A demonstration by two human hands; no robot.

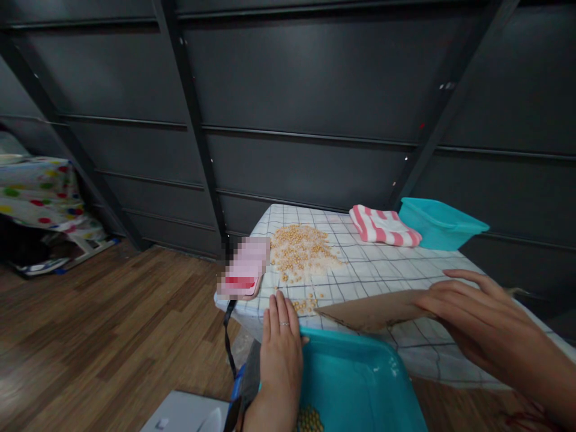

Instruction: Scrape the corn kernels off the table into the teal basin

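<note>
Flat brown cardboard finger-clamped in right hand; left hand held flat, fingers together; round yellow beans bordered by pink rectangular slab.

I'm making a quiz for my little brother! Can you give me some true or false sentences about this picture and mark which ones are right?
1. The right hand holds a piece of brown cardboard. True.
2. The left hand is gripping the pink thing. False: the left hand is open at the rim of the near tub, and the pink thing lies off to its left.
3. Small yellow balls are spread on the checked cloth. True.
4. The towel lies inside the far tub. False: the towel lies beside the far tub.
5. The towel has stripes. True.
</note>
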